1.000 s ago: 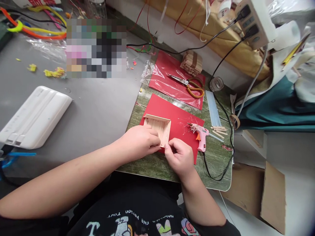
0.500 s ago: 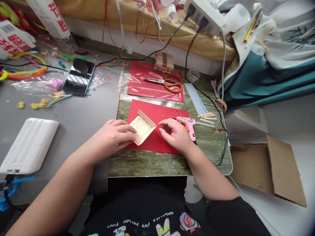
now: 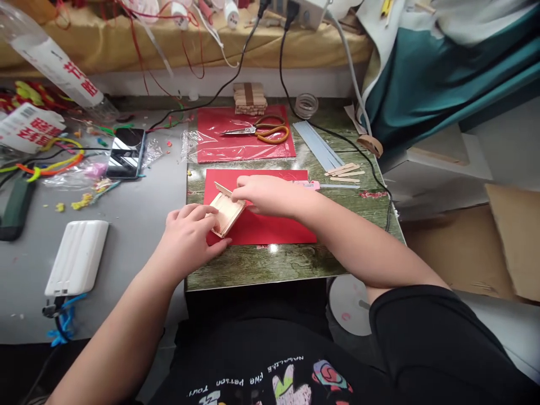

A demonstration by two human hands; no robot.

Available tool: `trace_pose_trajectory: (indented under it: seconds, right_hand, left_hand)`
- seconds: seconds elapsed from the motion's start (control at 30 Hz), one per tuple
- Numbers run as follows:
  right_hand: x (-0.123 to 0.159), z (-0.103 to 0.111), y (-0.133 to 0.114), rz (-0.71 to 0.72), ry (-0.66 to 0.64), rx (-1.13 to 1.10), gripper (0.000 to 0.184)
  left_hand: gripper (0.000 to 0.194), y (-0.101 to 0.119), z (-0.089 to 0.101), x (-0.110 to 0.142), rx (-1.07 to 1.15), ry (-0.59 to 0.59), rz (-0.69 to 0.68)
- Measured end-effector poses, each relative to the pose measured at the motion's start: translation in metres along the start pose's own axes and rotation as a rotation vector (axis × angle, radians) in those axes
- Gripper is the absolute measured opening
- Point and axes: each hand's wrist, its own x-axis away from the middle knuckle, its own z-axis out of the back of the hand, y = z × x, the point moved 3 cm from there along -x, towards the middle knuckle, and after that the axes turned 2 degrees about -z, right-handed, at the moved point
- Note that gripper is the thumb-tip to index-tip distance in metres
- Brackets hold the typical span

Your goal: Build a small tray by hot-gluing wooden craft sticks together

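Note:
A small tray built of wooden sticks lies on a red sheet on the green wood-pattern board. My left hand rests on the tray's near left side, fingers curled and pressing it down. My right hand reaches across and pinches the tray's far rim near its upper corner. A pink glue gun lies just behind my right hand, mostly hidden by it.
Loose wooden sticks and glue sticks lie at the right. Scissors rest on a second red sheet in plastic, with a stick bundle behind. A phone, a white case and craft scraps sit on the grey table at left.
My right hand moved left from beside the glue gun onto the tray's far rim. The tray turned and shifted left under my left hand. My view tilted upward.

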Motion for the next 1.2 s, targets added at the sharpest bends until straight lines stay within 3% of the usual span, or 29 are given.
trace_pose_trajectory:
  seconds: [0.13, 0.23, 0.43, 0.53, 0.77, 1.0, 1.2]
  right_hand:
    - [-0.006, 0.004, -0.004, 0.026, -0.021, 0.025, 0.012]
    - [0.002, 0.003, -0.003, 0.030, 0.075, -0.145, 0.020]
    - [0.022, -0.026, 0.001, -0.035, 0.347, -0.527, 0.020]
    - [0.024, -0.040, 0.000, -0.039, 0.427, -0.562, 0.020]
    - [0.018, -0.043, 0.003, 0.005, 0.426, -0.511, 0.014]
    - [0.015, -0.042, 0.000, 0.002, 0.373, -0.437, 0.012]
    - [0.020, -0.040, -0.004, 0.007, 0.386, -0.383, 0.015]
  left_hand:
    - [0.008, -0.003, -0.002, -0.002, -0.020, 0.006, -0.004]
    - [0.006, -0.012, -0.002, -0.001, -0.011, 0.031, 0.001]
    - [0.027, -0.022, 0.006, 0.011, 0.025, 0.162, 0.103]
    - [0.030, -0.016, 0.006, 0.021, 0.098, 0.213, 0.131]
    - [0.019, -0.009, -0.002, 0.033, 0.273, 0.200, 0.372]
    - [0.018, -0.010, 0.003, 0.027, 0.308, 0.194, 0.371]
    - [0.016, -0.005, 0.010, 0.027, 0.197, 0.199, 0.314]
